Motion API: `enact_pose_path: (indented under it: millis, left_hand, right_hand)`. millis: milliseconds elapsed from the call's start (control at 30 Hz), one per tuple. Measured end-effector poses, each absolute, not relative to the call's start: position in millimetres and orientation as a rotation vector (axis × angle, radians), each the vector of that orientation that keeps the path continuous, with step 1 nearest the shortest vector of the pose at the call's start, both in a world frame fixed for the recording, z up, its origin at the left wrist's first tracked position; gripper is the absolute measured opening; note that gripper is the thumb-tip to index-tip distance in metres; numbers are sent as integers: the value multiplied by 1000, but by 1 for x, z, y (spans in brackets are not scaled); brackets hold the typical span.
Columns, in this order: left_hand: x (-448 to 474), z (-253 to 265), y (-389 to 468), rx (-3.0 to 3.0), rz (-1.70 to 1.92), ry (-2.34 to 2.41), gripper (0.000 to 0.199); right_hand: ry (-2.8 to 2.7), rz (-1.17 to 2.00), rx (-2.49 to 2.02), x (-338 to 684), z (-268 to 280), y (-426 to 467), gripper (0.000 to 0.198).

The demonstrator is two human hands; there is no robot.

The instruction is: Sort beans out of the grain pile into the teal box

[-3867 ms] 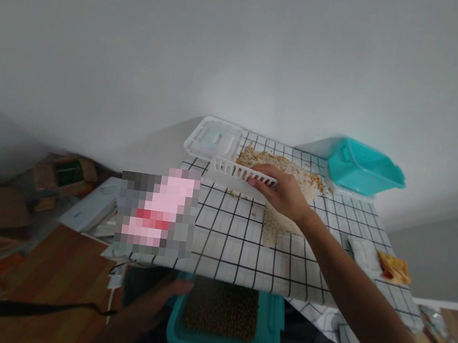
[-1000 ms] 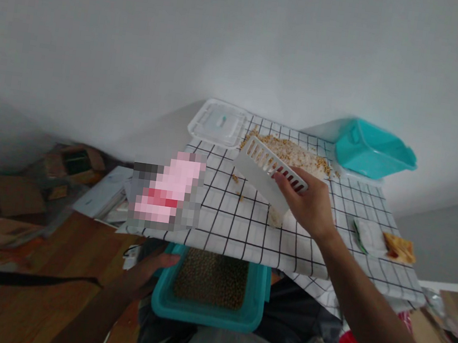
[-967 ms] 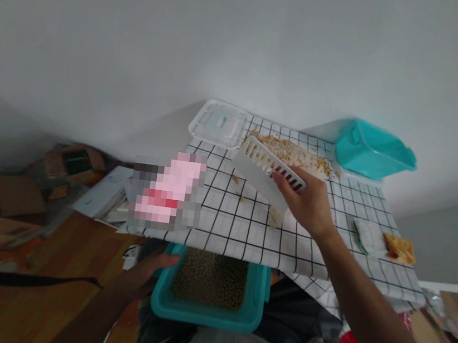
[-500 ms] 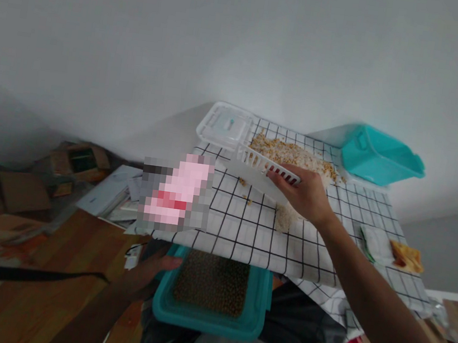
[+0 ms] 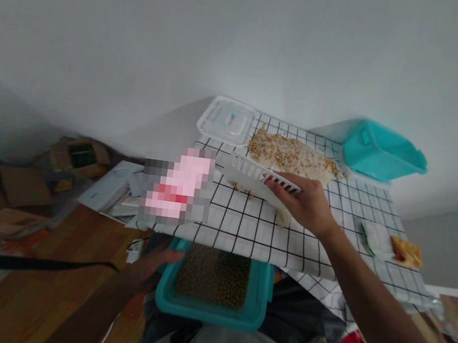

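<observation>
My right hand [image 5: 307, 201] is closed on the slotted edge of a white plastic tray [image 5: 247, 177]. The tray is tilted on its side over the checked tablecloth. Behind it lies a spread heap of rice mixed with yellow beans [image 5: 286, 148]. A small patch of rice [image 5: 283, 218] and a few loose beans [image 5: 236, 186] show along the tray's near side. At the table's front edge, my left hand [image 5: 158, 263] grips the left rim of a teal tub [image 5: 210, 316] on my lap. Beans [image 5: 214, 282] fill its bottom; the fingers are partly hidden.
A clear plastic lid [image 5: 227, 120] lies at the back left of the table [image 5: 226, 224]. An upright teal bin [image 5: 383, 152] stands at the back right. A blurred pink item [image 5: 179, 182] is at the left; packets [image 5: 378, 240] lie at the right. Cardboard boxes [image 5: 22, 189] clutter the floor.
My right hand has drawn the tray slightly toward me, showing more of the heap behind it. Part of the small rice patch is now covered. My left hand keeps its place on the tub.
</observation>
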State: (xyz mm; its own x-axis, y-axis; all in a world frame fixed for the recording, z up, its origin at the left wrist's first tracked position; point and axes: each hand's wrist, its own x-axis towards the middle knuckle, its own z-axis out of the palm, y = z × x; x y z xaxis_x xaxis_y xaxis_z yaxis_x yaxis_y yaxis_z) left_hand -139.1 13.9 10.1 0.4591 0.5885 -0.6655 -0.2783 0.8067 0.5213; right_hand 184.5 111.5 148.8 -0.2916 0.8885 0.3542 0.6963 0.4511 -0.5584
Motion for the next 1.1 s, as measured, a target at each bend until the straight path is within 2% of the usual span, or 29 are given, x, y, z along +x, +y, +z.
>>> enact_pose_path:
  millis: [567,1100]
  left_hand:
    - [-134,19,15,397,551,1062,69]
    - [-136,13,13,361,568,998,67]
  right_hand:
    - [-2091,393,-1178,175,139,103,25]
    - [-2297,467,-950,178,133,86,33]
